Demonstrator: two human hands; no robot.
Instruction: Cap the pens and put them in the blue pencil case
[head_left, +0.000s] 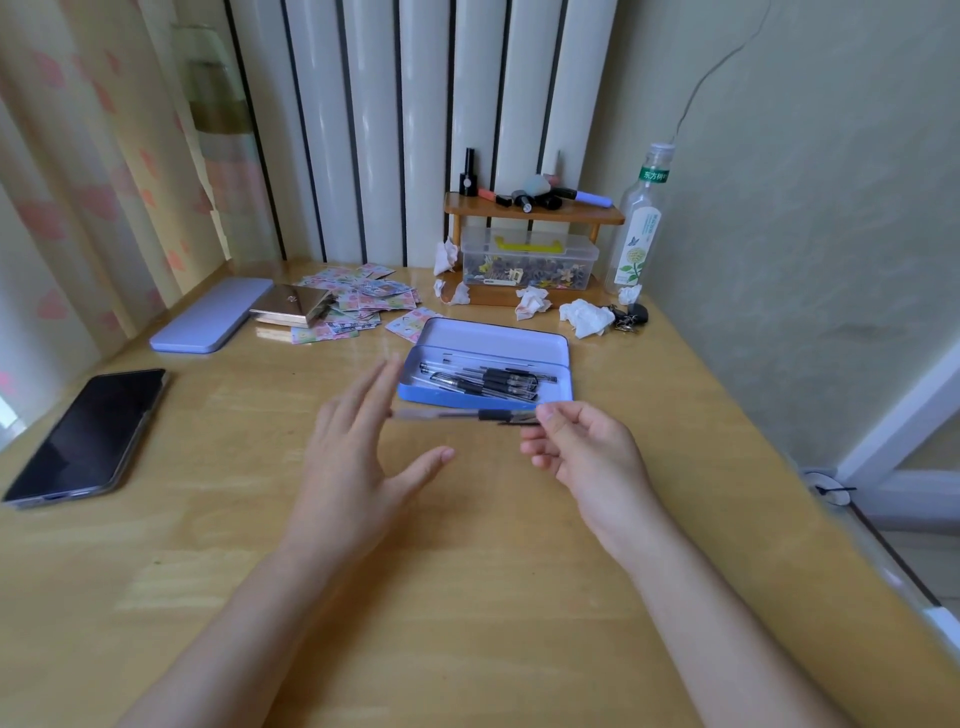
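- A person's right hand (582, 447) pinches 1 pen (462, 414) by its black capped end between thumb and forefinger, the other fingers curled loosely under.
- The pen lies level in the air above the wooden desk (467, 597), just in front of the near rim of the blue pencil case (415, 393); its clear barrel points toward the left hand (353, 457).
- The left hand is spread wide open, fingers straight and thumb out, holding nothing; the tip of the pen's barrel sits at or just behind its fingers, and whether they touch cannot be told through the motion blur.
- The pencil case sits open at the middle of the desk, with several black-and-clear pens (488, 382) lying side by side inside; how many is unclear.
- A lilac lid (210, 316) rests well apart at the far left, beside a gold box (291, 304) and a scatter of printed paper slips (363, 299).
- A dark phone (88, 436) lies face up near the left edge.
- At the back, a small wooden shelf (535, 210) carries cosmetics above a clear plastic box (530, 265); crumpled tissues (584, 317), keys (631, 316) and 1 clear bottle (636, 228) stand to its right.
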